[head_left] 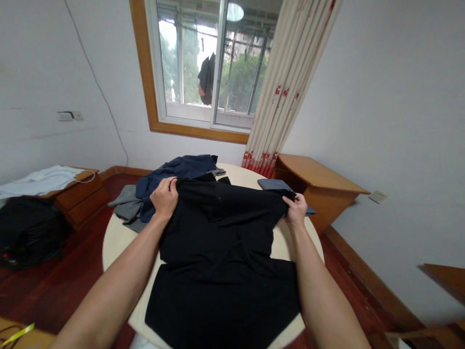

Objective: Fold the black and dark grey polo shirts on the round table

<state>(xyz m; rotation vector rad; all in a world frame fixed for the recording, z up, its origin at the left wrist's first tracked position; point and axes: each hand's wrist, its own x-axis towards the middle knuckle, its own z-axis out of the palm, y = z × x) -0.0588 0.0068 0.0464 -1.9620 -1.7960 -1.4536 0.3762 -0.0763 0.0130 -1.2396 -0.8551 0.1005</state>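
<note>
A pair of black trousers [221, 242] is spread across the round table [119, 242], its waist end stretched between my two hands. At the left top corner, my left hand [165, 196] is closed with the fabric pinched in its fingers. The opposite corner is gripped by my right hand [296, 208], thumb on top of the cloth. Creases run across the middle of the trousers, and the lower part lies toward me over the near table edge. Some folds are hidden because the cloth is all black.
Behind my left hand lies a pile of dark blue clothes [181, 167] with grey clothes [129, 201] beside it. A folded blue-grey cloth [274, 184] is by my right hand. A wooden desk [319, 174] stands right, a low cabinet [85, 194] left. A curtain [279, 92] hangs behind.
</note>
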